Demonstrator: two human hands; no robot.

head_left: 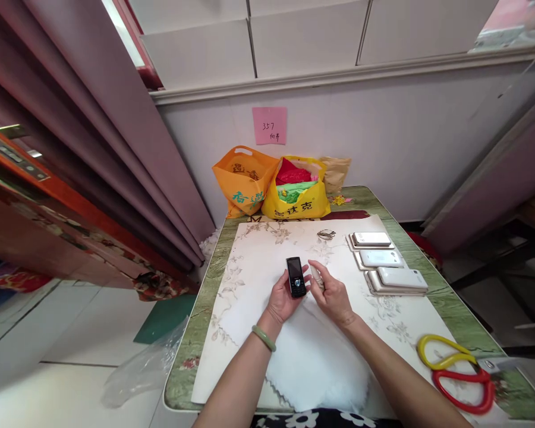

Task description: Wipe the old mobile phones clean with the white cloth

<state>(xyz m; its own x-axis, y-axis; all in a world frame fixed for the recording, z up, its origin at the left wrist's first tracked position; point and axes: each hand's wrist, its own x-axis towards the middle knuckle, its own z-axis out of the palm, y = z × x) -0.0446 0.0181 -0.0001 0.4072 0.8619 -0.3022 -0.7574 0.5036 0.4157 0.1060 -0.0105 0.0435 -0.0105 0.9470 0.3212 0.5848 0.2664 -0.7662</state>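
My left hand [283,300] grips a small black mobile phone [295,277] upright above the table, screen toward me. A green bangle [263,337] circles that wrist. My right hand [332,294] is right beside the phone, fingers pinched on a small pale object [317,277] I cannot make out. Both hands hover over a white fluffy cloth [312,356] lying on a pale floral mat [258,255].
Three white phone-like cases [386,261] lie stacked in a row at the right. Yellow and red scissors [459,371] rest at the near right corner. Orange [245,178] and yellow [296,199] bags stand against the wall. A small metal ring [326,234] lies on the mat.
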